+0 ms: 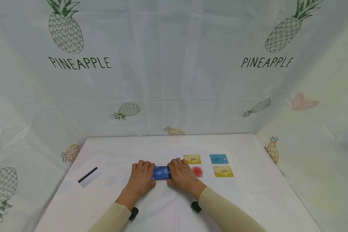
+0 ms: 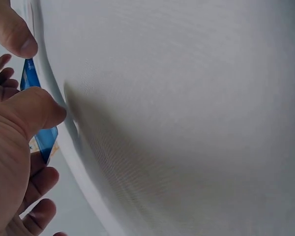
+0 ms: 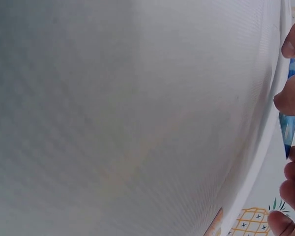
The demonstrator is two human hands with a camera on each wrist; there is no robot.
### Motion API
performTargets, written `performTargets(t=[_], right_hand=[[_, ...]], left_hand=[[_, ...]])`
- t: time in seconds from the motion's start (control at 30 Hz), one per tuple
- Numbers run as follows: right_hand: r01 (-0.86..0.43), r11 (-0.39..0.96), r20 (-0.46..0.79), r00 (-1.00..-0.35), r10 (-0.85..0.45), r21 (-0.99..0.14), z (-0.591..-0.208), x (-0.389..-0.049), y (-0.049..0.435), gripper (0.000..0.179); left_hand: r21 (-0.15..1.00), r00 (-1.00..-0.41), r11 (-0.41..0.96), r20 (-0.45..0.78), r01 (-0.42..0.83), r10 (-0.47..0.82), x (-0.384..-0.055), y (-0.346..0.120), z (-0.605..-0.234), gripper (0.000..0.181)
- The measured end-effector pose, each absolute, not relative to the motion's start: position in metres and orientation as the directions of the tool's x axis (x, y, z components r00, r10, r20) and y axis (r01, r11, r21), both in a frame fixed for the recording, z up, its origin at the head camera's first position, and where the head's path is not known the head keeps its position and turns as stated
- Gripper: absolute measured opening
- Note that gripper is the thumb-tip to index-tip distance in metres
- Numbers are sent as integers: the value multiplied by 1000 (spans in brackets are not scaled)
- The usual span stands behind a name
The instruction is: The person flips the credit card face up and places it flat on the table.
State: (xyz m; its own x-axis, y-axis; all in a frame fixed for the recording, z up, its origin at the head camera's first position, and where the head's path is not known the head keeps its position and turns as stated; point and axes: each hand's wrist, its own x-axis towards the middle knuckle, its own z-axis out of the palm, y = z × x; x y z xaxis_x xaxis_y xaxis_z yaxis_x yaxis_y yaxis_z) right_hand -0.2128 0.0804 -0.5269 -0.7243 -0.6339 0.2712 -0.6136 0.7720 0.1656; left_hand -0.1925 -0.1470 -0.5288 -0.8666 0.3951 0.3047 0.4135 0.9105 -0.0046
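Observation:
A blue VIP card point(image 1: 161, 173) is pinched at its two ends between both hands, its lettering upside down in the head view. My left hand point(image 1: 141, 178) grips the left end, thumb on the near side and fingers over the far side. On the other end, my right hand point(image 1: 183, 175) holds it the same way. Both wrist views show the card's edge, a blue strip point(image 2: 46, 142) behind the left thumb and a blue strip point(image 3: 287, 130) behind the right thumb. Right beside the right hand lies a card with a red circle point(image 1: 197, 171), partly covered by that hand.
On the white-covered table point(image 1: 249, 199), a yellow card point(image 1: 192, 159), a teal VIP card point(image 1: 218, 159) and another yellow card point(image 1: 223, 171) lie at right. A white card with a black stripe point(image 1: 90, 177) lies at left. Pineapple-printed sheeting point(image 1: 174, 80) walls the back and sides.

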Motion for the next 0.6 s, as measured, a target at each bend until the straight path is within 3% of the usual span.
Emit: performTargets(t=[0.27,0.6], right_hand=[[-603,765,261,-719,-644,225,-530,-215,80,48],[-595,774,220,-743,-633,218,-532,-211,80,46]], left_hand=[[27,-882,916,280,401,378,-196,-143,-530,55],[24,-904,917,185,397,386,-188,-139,-525,53]])
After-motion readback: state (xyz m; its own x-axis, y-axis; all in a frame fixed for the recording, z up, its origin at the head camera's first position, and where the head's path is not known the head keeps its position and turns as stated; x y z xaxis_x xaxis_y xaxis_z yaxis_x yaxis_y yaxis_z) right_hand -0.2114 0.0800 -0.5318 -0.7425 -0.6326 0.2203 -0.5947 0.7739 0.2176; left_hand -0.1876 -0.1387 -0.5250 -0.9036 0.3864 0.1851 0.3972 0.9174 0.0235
